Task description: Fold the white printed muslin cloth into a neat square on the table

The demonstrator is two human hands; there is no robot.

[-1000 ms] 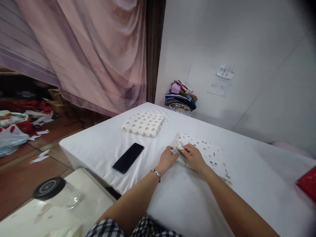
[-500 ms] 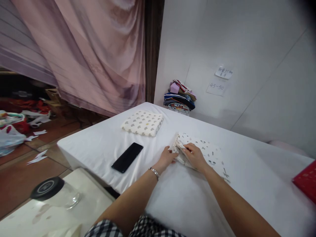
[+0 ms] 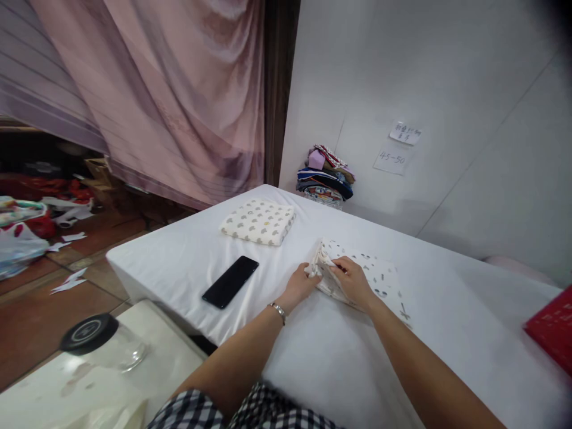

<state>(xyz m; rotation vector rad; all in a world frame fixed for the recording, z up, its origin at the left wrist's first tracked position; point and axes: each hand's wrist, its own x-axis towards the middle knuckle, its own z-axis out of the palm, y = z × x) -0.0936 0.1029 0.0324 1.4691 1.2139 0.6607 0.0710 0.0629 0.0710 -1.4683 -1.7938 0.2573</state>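
Note:
A white cloth with a small grey print (image 3: pixel 375 268) lies folded in layers on the white-covered table (image 3: pixel 322 369). At its left end my left hand (image 3: pixel 302 282) pinches the gathered edge between thumb and fingers. My right hand (image 3: pixel 351 280) is closed on the same cloth just to the right, its fingertips gripping a fold near that edge. Both hands stay close together at the near left corner. Farther back sits a second folded cloth, cream with grey shapes (image 3: pixel 259 222). A black phone (image 3: pixel 231 282) rests flat to the left of my left hand.
A jar with a black lid (image 3: pixel 89 333) lies on its side on a pale surface (image 3: pixel 170 351) at lower left. Folded clothes (image 3: pixel 325 176) are stacked by the wall. Something red (image 3: pixel 552 328) is at the right edge. A pink curtain (image 3: pixel 201 89) hangs behind.
My left fingers loosened slightly at the cloth's edge half a second ago and now pinch it again. My right hand keeps its grip. The view has shifted slightly.

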